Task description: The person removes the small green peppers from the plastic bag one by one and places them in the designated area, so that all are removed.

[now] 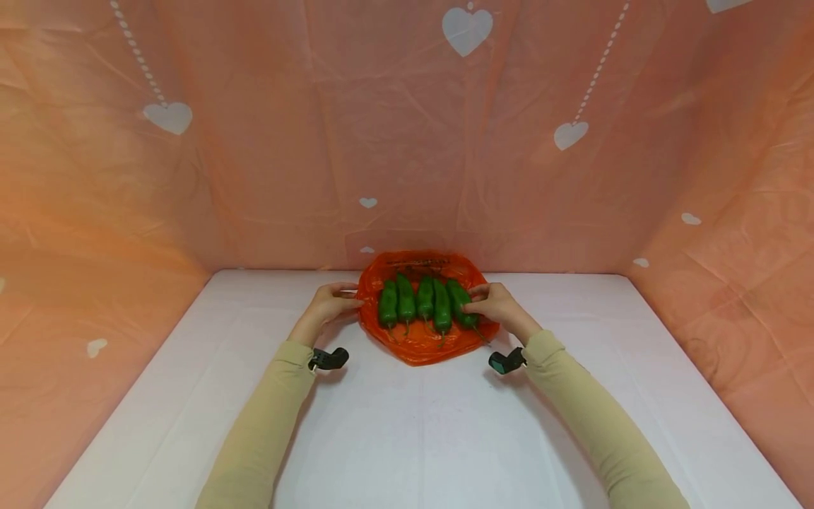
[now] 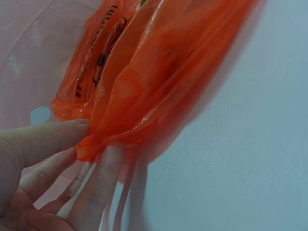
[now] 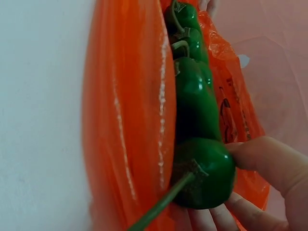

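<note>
An orange-red plastic bag (image 1: pixel 413 351) lies spread at the back of the white table. Several long green peppers (image 1: pixel 425 297) rest side by side on it, stems toward the front. At the bag's left side, my left hand (image 1: pixel 329 304) pinches its gathered edge; the left wrist view shows the crumpled plastic (image 2: pixel 125 106) between thumb and fingers. My right hand (image 1: pixel 499 307) grips the rightmost green pepper (image 3: pixel 207 173), with the thumb against one side and fingers beneath it. The bag's near wall (image 3: pixel 130 115) rises beside the row in the right wrist view.
White cloth covers the table (image 1: pixel 420 438). A peach curtain (image 1: pixel 407 141) with white hearts hangs close behind the bag and along both sides. Each wrist carries a small black camera, the left camera (image 1: pixel 329 359) and the right camera (image 1: pixel 506 361).
</note>
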The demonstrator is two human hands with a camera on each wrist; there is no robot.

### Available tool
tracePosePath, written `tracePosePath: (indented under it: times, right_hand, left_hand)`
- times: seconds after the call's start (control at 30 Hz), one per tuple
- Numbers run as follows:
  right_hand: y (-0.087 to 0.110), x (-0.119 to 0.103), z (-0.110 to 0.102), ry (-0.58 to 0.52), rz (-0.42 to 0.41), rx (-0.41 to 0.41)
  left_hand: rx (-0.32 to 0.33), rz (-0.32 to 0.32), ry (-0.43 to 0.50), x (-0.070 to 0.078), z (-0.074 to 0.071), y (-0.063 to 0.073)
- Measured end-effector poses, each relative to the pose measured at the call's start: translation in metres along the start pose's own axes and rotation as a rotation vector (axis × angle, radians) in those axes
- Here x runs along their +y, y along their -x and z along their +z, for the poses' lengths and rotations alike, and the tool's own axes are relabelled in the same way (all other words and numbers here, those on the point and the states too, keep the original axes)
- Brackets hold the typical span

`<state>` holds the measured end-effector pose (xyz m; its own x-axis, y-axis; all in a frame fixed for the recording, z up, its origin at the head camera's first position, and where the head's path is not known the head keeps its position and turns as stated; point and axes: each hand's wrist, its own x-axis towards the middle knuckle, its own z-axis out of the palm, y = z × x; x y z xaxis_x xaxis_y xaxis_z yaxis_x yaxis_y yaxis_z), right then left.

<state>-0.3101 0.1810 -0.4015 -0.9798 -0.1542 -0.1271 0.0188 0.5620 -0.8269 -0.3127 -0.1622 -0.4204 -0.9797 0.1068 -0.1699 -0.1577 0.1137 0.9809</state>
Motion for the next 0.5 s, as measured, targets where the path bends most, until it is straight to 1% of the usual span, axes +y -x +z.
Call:
tracePosePath:
  times: [0.2, 0.37, 0.5]
  right_hand:
    - [0.004, -0.003, -0.004, -0.082, 0.026, -0.024]
    - [0.007, -0.008, -0.006, -0.103, 0.022, -0.033]
    - [0.01, -0.014, -0.008, -0.108, 0.003, -0.042]
  left_hand:
    - [0.011, -0.021, -0.008, 0.0, -0.001, 0.001]
    - [0.009, -0.008, -0.003, 0.0, -0.001, 0.002]
    - [0.009, -0.004, 0.005, 0.0, -0.001, 0.003]
